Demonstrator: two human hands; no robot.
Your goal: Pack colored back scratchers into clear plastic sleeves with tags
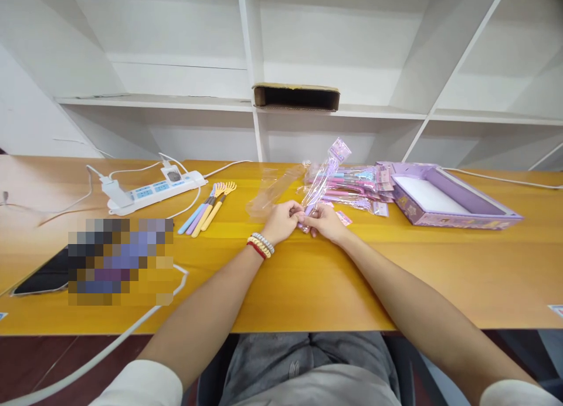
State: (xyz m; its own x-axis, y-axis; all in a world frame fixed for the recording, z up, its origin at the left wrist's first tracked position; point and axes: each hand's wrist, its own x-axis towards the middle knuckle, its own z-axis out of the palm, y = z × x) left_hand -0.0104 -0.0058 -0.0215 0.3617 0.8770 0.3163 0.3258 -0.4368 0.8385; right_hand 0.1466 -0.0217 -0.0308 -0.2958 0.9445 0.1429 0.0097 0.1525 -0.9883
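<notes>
While left hand (285, 221) and right hand (324, 221) both pinch the clear packet (323, 180), forks (211, 209) lie left (by the power strip (156, 190))

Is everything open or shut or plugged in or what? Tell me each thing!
Left hand: closed on packet
Right hand: closed on packet
Packet: held, can't tell if opened
Other packets: piled up
Forked sticks: unwrapped
Purple box: open
Cardboard box: open
Power strip: plugs in
</notes>
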